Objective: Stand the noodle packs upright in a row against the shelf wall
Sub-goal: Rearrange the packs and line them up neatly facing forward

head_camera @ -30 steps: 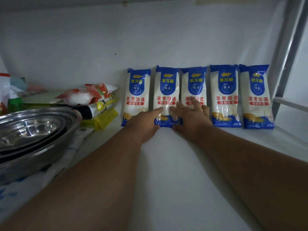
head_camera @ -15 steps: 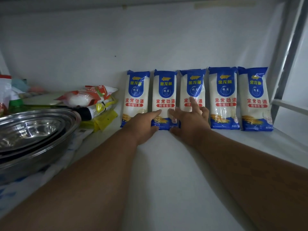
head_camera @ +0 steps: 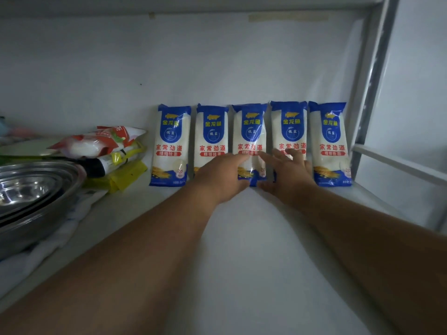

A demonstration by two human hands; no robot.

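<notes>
Several blue-and-white noodle packs stand upright side by side against the white shelf wall (head_camera: 217,64), from the leftmost pack (head_camera: 170,146) to the rightmost pack (head_camera: 330,141). The middle pack (head_camera: 250,131) leans slightly and its film is creased. My left hand (head_camera: 222,180) touches the middle pack's lower left side with extended fingers and covers the bottom of the second pack (head_camera: 212,131). My right hand (head_camera: 287,175) lies with spread fingers against the middle pack's right side, over the lower part of the fourth pack (head_camera: 290,122).
Nested steel bowls (head_camera: 31,189) sit on a white cloth (head_camera: 72,221) at the left. Behind them is a pile of food bags (head_camera: 104,143) on a yellow packet (head_camera: 123,175), close to the leftmost pack. A metal frame post (head_camera: 372,81) and rail (head_camera: 399,163) bound the right side.
Both hands have shifted right along the row, from flanking the second pack to flanking the middle pack. The view has also turned right and moved closer.
</notes>
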